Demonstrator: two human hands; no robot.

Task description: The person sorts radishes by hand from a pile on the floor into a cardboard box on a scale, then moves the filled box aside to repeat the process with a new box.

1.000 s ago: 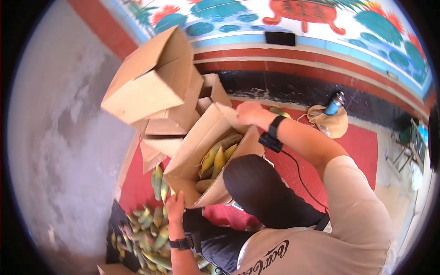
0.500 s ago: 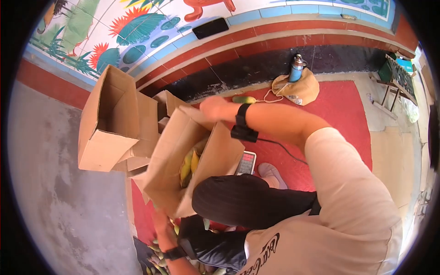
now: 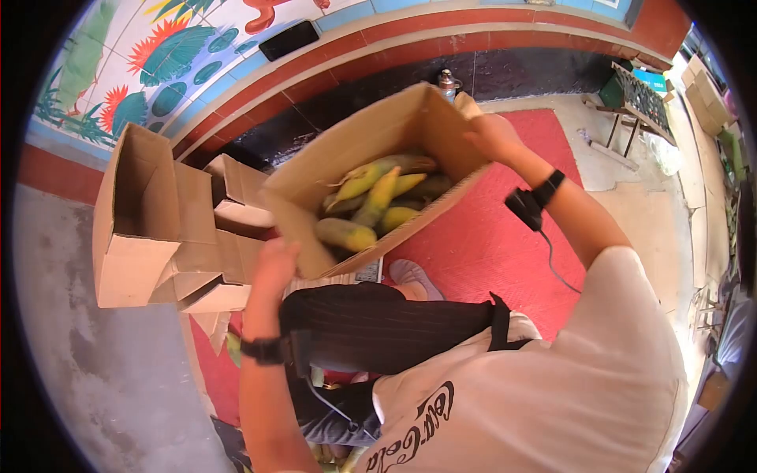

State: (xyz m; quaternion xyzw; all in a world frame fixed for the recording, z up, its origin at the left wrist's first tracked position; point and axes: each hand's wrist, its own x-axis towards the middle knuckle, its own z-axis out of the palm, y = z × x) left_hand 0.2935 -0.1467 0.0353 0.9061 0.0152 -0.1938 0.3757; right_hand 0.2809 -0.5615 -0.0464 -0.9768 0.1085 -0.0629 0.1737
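Observation:
A cardboard box (image 3: 303,169), tilted with its open top towards me, is held between my two hands above my knees. Inside lie several long green-and-yellow fruits or vegetables (image 3: 378,197) whose kind I cannot make out. My left hand (image 3: 274,264) is closed at the box's lower left corner, its fingers partly hidden. At the upper right corner, my right hand (image 3: 495,138) grips the rim. Black straps with small devices circle both wrists. Under the box, part of a scale (image 3: 369,270) shows beside my shoe.
Open cardboard boxes (image 3: 138,236) stand at the left. A red mat (image 3: 505,229) covers the floor, and a metal-topped flask (image 3: 448,83) is by the tiled wall. A black phone-like slab (image 3: 289,39) rests on the ledge. Far right is a small rack (image 3: 635,102).
The box has risen and swung to the right, opening more towards me, so more of its contents shows. My left hand has come up to its lower left corner. The view has shifted.

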